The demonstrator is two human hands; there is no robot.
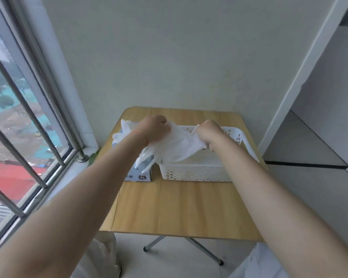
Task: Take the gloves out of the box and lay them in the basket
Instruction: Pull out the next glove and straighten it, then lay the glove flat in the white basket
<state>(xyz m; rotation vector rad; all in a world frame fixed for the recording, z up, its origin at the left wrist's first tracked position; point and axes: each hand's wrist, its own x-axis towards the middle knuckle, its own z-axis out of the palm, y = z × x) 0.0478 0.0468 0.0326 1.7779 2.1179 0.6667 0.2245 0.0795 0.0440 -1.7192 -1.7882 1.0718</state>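
A translucent white glove (179, 145) is stretched between both my hands above the left half of the white perforated basket (195, 172). My left hand (155, 129) grips its left end, and my right hand (208, 131) grips its right end. The glove box (141, 175), blue-grey with an "XL" mark, lies on the table to the left of the basket, mostly hidden under my left forearm. More white gloves (122, 133) stick out of the box at its far end, and some hang near its front.
Box and basket sit on a small wooden folding table (179, 207) against a pale wall. A window with metal bars (28, 117) is on the left. A white ledge and doorway (309, 137) lie to the right.
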